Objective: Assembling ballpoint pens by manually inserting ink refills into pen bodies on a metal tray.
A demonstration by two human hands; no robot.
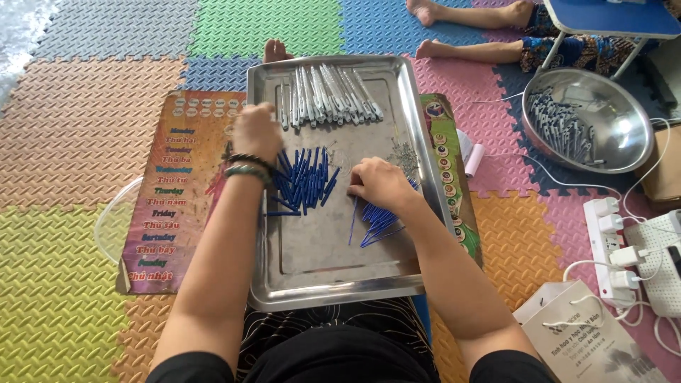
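A steel tray (pixel 319 262) lies before me on the foam floor mats. At its far end is a row of several clear pen barrels (pixel 330 92). Mid-tray sits a pile of short blue pen parts (pixel 305 177), and thin blue refills (pixel 376 223) lie to the right. My left hand (pixel 257 131), with bead bracelets on the wrist, rests by the left end of the barrel row; its fingers are blurred. My right hand (pixel 379 183) is curled, knuckles up, over the blue refills, touching them.
A steel bowl (pixel 624 135) with several pen pieces sits at the right. A power strip (pixel 608 248) with chargers and a paper bag (pixel 589 340) lie lower right. Another person's legs (pixel 468 32) and a blue folding table (pixel 610 18) are beyond. A printed poster (pixel 170 191) lies under the tray.
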